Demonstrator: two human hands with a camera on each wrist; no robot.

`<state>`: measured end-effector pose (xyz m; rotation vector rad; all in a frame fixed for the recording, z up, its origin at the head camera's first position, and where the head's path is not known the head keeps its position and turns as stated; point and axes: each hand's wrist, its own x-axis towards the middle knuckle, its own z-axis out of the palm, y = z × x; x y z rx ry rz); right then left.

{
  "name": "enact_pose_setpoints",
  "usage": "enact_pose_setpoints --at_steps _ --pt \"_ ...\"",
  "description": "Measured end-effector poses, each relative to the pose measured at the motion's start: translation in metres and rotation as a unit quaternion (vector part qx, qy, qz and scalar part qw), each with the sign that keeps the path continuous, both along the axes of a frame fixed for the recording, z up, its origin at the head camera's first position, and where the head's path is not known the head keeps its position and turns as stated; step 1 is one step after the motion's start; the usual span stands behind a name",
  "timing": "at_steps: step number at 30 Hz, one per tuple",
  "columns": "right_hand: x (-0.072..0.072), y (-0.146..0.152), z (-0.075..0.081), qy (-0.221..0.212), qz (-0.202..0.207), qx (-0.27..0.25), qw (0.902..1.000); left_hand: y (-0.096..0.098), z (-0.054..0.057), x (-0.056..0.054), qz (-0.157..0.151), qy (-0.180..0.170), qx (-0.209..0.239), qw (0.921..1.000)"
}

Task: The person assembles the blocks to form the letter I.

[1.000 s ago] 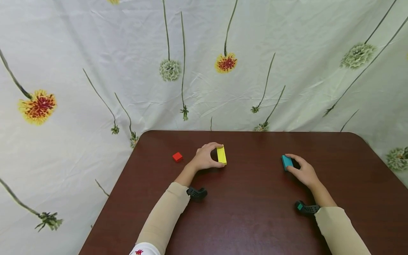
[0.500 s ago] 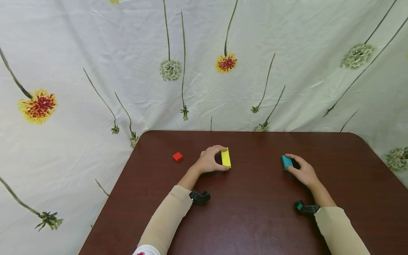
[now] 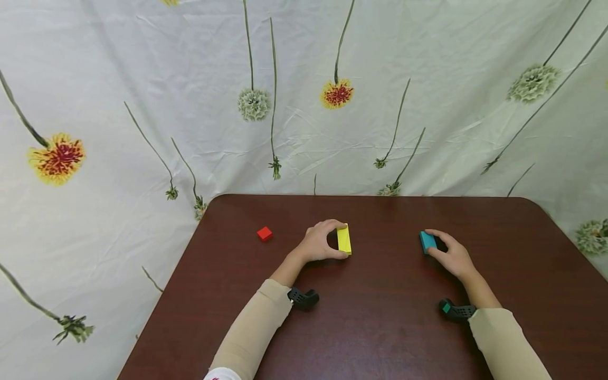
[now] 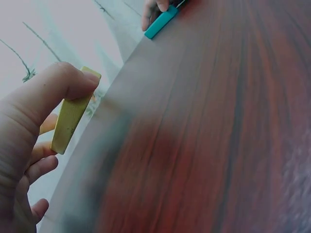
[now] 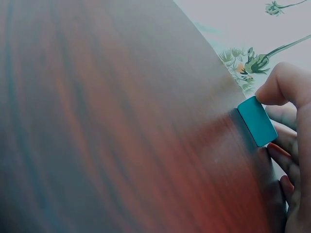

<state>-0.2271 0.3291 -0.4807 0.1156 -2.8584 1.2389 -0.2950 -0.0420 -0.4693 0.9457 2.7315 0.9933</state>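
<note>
My left hand pinches a yellow rectangular block by its two ends, thumb at the near end and fingers at the far one. The left wrist view shows this yellow block tilted in the grasp; whether it touches the table, I cannot tell. To the right, my right hand holds a blue rectangular block between thumb and fingers. Seen from the right wrist, the blue block appears down at the tabletop. A gap of bare wood lies between the two blocks.
A small red block lies on the brown table, left of my left hand. Behind the table hangs a pale cloth printed with flowers. Both wrists carry dark straps with camera mounts.
My left hand has shifted right and slightly toward me, carrying the yellow block closer to the blue one. The right hand, blue block and red block have stayed in place.
</note>
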Motion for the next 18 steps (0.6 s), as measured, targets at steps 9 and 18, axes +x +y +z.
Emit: enact_pose_setpoints --at_steps 9,18 --pt "-0.001 0.001 -0.001 0.005 0.001 0.005 1.0000 0.009 0.001 0.007 -0.017 0.007 -0.016 0.9997" --pt "-0.001 0.001 -0.002 0.002 0.000 0.000 1.0000 0.017 0.000 0.012 -0.027 0.021 -0.014 0.9993"
